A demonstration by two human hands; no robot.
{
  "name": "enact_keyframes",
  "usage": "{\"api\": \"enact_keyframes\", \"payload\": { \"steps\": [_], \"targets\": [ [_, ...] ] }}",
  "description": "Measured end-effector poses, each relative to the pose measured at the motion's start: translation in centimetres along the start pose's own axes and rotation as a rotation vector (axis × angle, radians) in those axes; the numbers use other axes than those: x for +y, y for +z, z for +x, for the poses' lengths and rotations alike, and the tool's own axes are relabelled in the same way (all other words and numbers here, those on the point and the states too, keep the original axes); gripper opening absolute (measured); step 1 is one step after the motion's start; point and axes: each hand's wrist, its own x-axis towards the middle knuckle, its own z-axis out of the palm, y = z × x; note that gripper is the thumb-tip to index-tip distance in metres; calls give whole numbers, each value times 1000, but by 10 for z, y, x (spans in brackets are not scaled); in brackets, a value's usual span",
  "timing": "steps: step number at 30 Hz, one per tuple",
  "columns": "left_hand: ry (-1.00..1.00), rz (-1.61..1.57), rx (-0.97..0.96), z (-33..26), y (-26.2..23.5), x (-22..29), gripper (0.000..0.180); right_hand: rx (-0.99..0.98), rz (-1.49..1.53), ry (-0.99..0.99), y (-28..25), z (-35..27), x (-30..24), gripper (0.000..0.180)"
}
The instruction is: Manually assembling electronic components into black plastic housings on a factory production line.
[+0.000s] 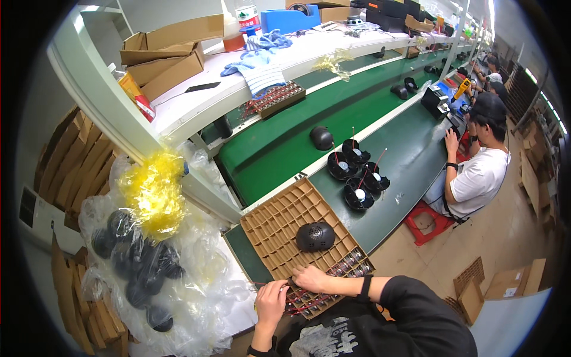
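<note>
My left hand is over the near left edge of a divided cardboard tray, its fingertips pinched together. A thin reddish wire shows beside those fingertips, but what they hold is too small to make out. Close by, above the tray's near cells, my right hand has its fingers curled inward, hiding whatever is in them. Small round metallic parts with red wires fill the tray's near and right cells, while many far cells are bare. A black dome-shaped shell with small holes rests on the dividers just beyond my right hand.
Several black shells with round pale parts and wires stand on the bench. Behind them runs a green conveyor carrying a black shell. Plastic-bagged black domes lie left. A co-worker sits at the right.
</note>
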Motion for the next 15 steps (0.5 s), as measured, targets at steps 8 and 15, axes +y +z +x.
{"api": "enact_keyframes", "payload": {
  "steps": [8,15],
  "targets": [
    [-8,-95,329,-15,-42,12,55,64,682,225,-130,-2,67,24],
    [-331,-158,11,-37,-12,-8,45,397,1128,713,-94,86,249,25]
  ]
}}
